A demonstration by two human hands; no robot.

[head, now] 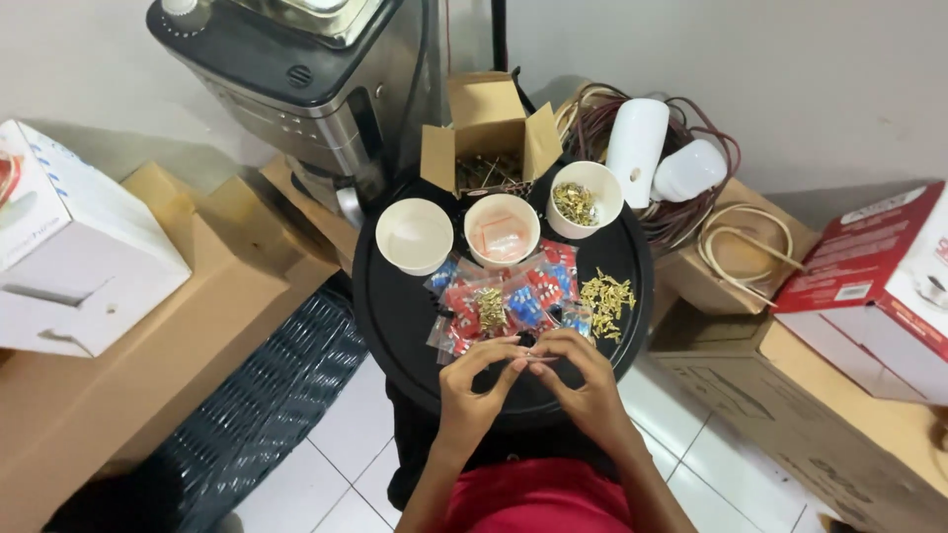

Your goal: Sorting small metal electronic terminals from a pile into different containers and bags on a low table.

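My left hand [481,380] and my right hand [583,378] meet over the near edge of a round black tray [395,306], fingertips pinched together on a small clear plastic bag [534,357]. Just beyond my fingers lies a pile of small red, blue and clear packets [504,296] with brass pieces on top. A loose heap of small brass parts [605,299] lies to the right of it on the tray.
Three white cups stand at the tray's far side: one empty [415,235], one with a small clear bag [502,231], one with brass parts [585,199]. An open cardboard box [491,133] sits behind them. Cardboard boxes, coiled cable and a metal appliance [306,69] surround the tray.
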